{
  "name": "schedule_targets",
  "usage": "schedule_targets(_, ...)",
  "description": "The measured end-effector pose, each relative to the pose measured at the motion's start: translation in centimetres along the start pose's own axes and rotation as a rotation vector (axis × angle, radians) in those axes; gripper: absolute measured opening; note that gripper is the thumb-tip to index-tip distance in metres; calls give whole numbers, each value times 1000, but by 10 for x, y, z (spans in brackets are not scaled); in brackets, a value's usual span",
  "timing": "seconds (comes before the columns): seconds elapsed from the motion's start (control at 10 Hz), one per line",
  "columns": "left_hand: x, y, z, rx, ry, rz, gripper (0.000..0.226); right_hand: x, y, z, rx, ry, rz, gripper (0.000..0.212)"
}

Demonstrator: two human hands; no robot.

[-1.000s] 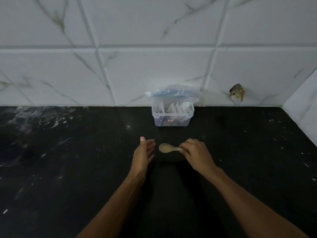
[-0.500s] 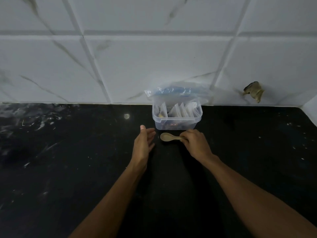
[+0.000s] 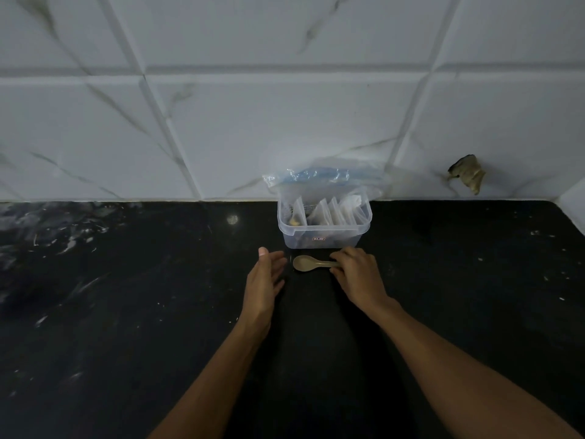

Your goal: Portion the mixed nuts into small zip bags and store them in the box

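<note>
I work on a black stone countertop (image 3: 126,312), polished, w/ pale flecks and white veining; veining is densest at far left. A small round bright glint (image 3: 232,219) shows on the surface near the back edge. Behind the counter runs a white tiled wall (image 3: 285,122), marble-look tiles w/ grey veins, raised grout lines running horiz. and diag. To my right, low on the wall, a broken patch (image 3: 467,174) w/ a jagged brownish edge sits just above the counter line. At far right a second tiled wall (image 3: 574,210) meets the first, forming a corner.
</note>
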State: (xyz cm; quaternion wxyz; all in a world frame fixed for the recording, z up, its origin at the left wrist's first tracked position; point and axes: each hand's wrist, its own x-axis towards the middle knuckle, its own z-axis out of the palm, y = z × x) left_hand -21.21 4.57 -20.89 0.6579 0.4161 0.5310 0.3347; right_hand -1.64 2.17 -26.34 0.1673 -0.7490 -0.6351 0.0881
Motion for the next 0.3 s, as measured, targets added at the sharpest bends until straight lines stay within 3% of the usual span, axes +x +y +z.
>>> schedule_targets(0.1, -7, 0, -3, 78, 39, 106, 49, -10, -1, -5, -13, -6, 29, 45)
schedule_targets(0.3, -26, 24, -9, 389, 123, 325, 48, -30, -17, -30, 16, 238, 29, 39)
